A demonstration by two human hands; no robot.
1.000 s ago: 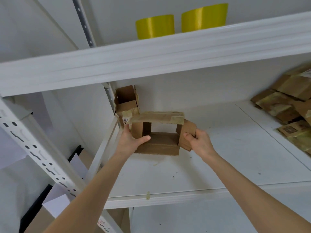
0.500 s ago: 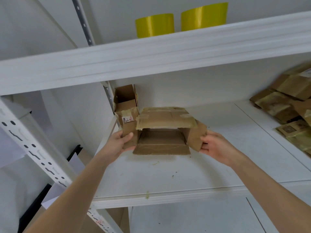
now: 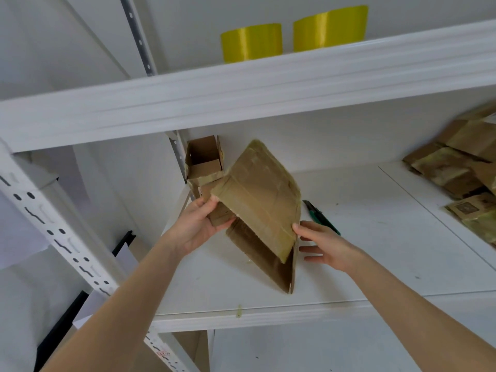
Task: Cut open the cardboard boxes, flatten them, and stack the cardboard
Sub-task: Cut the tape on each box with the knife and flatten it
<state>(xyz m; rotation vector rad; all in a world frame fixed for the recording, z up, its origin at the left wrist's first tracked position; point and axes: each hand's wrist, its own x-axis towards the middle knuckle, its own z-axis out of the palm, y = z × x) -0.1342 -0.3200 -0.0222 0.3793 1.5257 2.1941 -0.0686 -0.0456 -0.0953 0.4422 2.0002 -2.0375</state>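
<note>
Pinching the left end flap of the cardboard box (image 3: 257, 189) between thumb and curled fingers, the left grip (image 3: 198, 226) is carrying most of the load. The right grip (image 3: 324, 248) is lying released, its fingers nearly straight, with only a fingertip touching the right edge of the taped top panel.

The box is sitting tilted and half collapsed over the left part of the shelf (image 3: 375, 251). Its lowest corner is reaching down toward the front edge. Whether that corner is resting on the shelf cannot be told.

The box is looking light and thin-walled, and stiff only across its panels. It is hinging freely along its creases, so it is likely to fold flat under modest pressure from two opposite edges. The glossy tape on the top panel is probably making that face slippery, so the bare cardboard edges and flaps seem the better places to take hold.

A green utility knife (image 3: 322, 217) is lying on the shelf just behind the right grip. A small open box (image 3: 204, 162) is standing in the back left corner. A pile of flattened cardboard (image 3: 456, 170) is lying well apart at the right end.
</note>
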